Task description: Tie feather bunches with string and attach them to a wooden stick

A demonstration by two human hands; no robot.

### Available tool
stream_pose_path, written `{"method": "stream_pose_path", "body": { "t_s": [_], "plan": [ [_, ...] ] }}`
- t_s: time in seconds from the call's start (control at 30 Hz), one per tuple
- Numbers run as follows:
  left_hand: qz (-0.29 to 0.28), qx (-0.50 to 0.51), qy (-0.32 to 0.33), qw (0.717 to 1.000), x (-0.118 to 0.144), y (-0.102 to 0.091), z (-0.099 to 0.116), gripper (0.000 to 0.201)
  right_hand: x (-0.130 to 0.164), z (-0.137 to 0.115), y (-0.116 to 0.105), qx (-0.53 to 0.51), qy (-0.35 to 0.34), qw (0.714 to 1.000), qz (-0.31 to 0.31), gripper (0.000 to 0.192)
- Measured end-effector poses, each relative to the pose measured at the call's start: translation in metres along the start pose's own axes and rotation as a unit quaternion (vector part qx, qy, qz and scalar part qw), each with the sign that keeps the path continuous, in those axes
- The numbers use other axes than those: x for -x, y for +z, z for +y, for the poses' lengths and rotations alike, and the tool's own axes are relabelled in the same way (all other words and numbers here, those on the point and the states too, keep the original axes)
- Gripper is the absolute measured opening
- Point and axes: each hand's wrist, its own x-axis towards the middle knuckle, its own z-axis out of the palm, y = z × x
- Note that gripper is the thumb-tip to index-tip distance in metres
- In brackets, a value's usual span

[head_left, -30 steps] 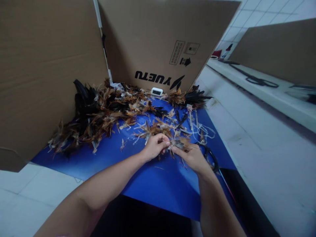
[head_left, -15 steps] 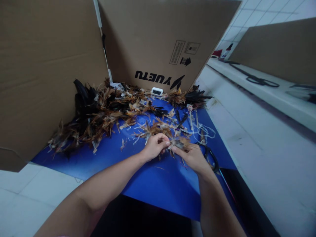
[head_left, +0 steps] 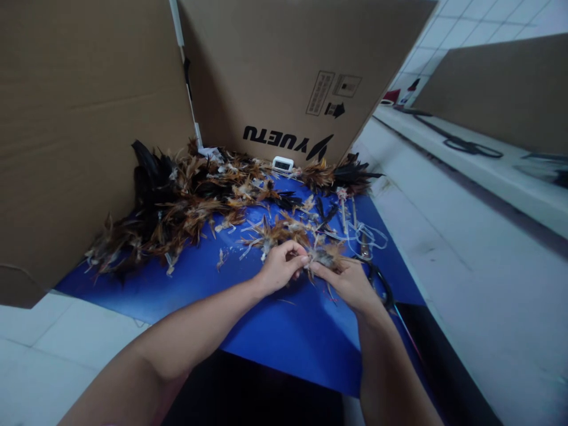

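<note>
My right hand (head_left: pixel 348 281) is closed round a small bunch of brown and grey feathers (head_left: pixel 325 258), its thumb pressing on the left end. My left hand (head_left: pixel 284 267) meets it there with thumb and forefinger pinched together at the bunch's base; what exactly lies in that pinch is too small to make out. Just beyond both hands, loose brown feathers (head_left: pixel 288 226) are scattered on the blue board (head_left: pixel 306 355). Scissors with black handles (head_left: pixel 382 286) lie right of my right hand, partly hidden by it.
A large heap of brown and black feathers (head_left: pixel 186 207) leans against the cardboard wall (head_left: pixel 89 118) on the left. A small white digital timer (head_left: pixel 283 164) stands at the back. Clear plastic strips (head_left: pixel 370 236) curl on the right. A pale ledge (head_left: pixel 470 139) holds more dark-handled tools.
Both hands stay at nearly the same spot over the board. The left thumb and fingers have shifted very slightly against the feather bunch.
</note>
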Motion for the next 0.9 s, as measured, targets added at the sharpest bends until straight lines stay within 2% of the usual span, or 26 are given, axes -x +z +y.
{"method": "stream_pose_path", "body": {
  "t_s": [0.43, 0.63, 0.9],
  "plan": [
    [0.024, 0.033, 0.007, 0.999, -0.0027, -0.0012, 0.0018, 0.021, -0.0004, -0.0031, -0.0005, 0.003, 0.011, 1.000, -0.007, 0.019],
    [0.035, 0.006, 0.002, 0.999, -0.0043, -0.0010, -0.0011, 0.018, 0.0005, -0.0048, -0.0016, -0.017, 0.026, 1.000, 0.000, 0.018],
    [0.031, 0.022, 0.004, 0.999, -0.0036, -0.0001, -0.0007, 0.018, -0.0007, -0.0073, -0.0015, -0.020, 0.005, 0.999, -0.031, 0.019]
  ]
}}
